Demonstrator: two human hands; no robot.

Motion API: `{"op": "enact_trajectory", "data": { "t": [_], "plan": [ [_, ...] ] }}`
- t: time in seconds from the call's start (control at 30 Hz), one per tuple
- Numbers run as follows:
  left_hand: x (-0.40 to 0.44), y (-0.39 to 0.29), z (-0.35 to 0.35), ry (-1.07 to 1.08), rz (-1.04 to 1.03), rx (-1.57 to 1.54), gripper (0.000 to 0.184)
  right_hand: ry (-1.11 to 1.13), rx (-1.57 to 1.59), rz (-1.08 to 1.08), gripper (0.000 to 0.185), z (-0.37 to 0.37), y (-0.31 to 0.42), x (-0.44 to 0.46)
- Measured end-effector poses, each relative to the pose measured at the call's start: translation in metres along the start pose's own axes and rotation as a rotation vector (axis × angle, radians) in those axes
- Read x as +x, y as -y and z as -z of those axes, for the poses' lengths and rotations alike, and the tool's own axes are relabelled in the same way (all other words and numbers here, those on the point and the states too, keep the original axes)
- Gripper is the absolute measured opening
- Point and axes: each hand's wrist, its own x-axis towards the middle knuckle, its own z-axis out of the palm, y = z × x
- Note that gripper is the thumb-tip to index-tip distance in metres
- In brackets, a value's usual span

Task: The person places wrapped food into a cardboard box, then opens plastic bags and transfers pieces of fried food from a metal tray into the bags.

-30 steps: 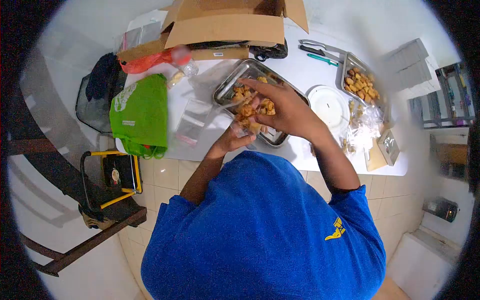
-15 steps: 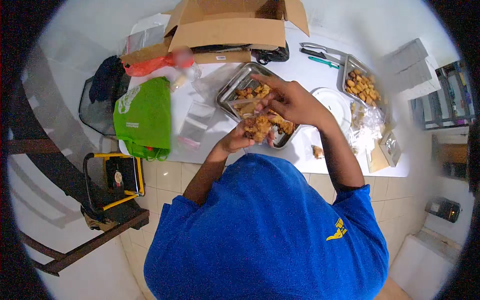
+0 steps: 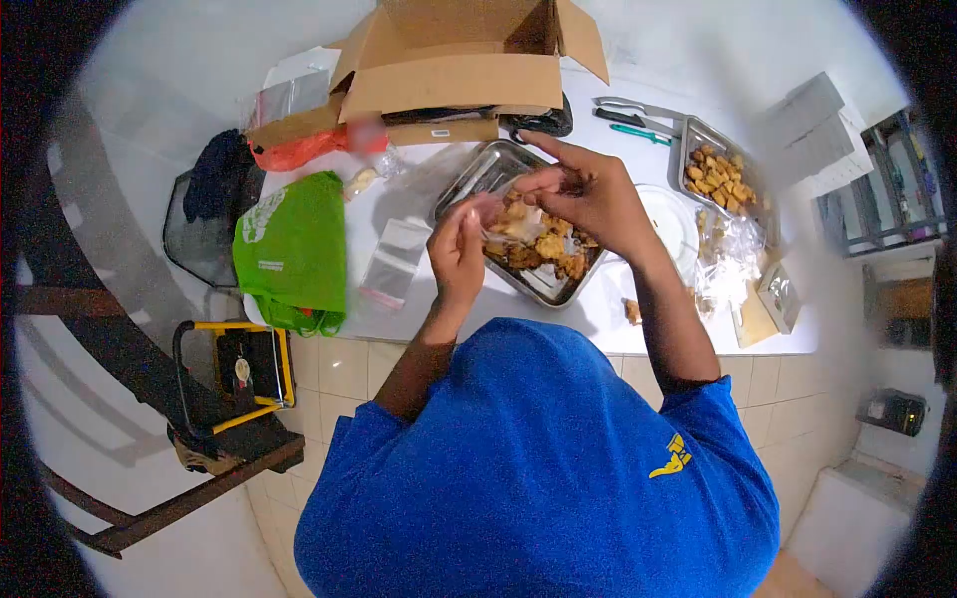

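Above a metal tray [image 3: 561, 296] of browned fried pieces [image 3: 553, 249], both my hands pinch a clear plastic bag [image 3: 513, 221] with some food inside. My left hand [image 3: 459, 249] grips its left edge, fingers pointing up. My right hand [image 3: 588, 194] pinches the other side between thumb and fingers, with the index finger stretched out. The hands are a little apart. Flat clear bags [image 3: 397, 261] lie on the white table left of the tray.
A cardboard box [image 3: 454, 85] stands at the back, and a green bag [image 3: 291, 254] lies left. To the right are a white plate [image 3: 666, 221], a second tray [image 3: 688, 149] of brown cubes, knives [image 3: 638, 107], filled plastic bags [image 3: 733, 254] and a small box [image 3: 778, 297].
My left hand has risen from the tray's near edge to its left side. The bag with the food has moved up and away from my body, between both hands.
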Motion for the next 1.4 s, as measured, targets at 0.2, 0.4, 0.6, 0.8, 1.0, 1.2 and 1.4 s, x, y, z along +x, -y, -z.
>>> {"op": "enact_trajectory", "data": {
  "t": [0.2, 0.4, 0.6, 0.8, 1.0, 1.2, 1.4],
  "plan": [
    [0.022, -0.019, -0.004, 0.003, 0.172, -0.115, 0.027, -0.188, 0.022, 0.182, 0.051, 0.002, -0.007, 0.002],
    [0.03, -0.037, -0.002, 0.085, 0.231, -0.233, 0.028, -0.342, 0.462, 0.193, 0.09, -0.02, -0.065, -0.019],
    [0.028, -0.038, 0.0, 0.096, 0.204, -0.207, 0.028, -0.218, 0.192, -0.006, 0.056, -0.031, -0.08, -0.032],
    [0.027, -0.043, 0.006, 0.071, 0.271, -0.215, 0.028, -0.129, 0.474, 0.002, 0.049, -0.03, -0.079, -0.042],
    [0.023, -0.048, 0.011, 0.101, 0.303, -0.212, 0.03, -0.217, 0.429, -0.02, 0.05, -0.034, -0.081, -0.052],
    [0.019, -0.047, 0.009, 0.205, 0.312, -0.108, 0.033, -0.214, 0.269, -0.006, 0.039, -0.027, -0.062, -0.039],
    [0.006, -0.01, 0.026, 0.214, 0.334, -0.051, 0.031, -0.241, 0.052, 0.144, 0.019, -0.027, -0.07, -0.043]
  ]
}}
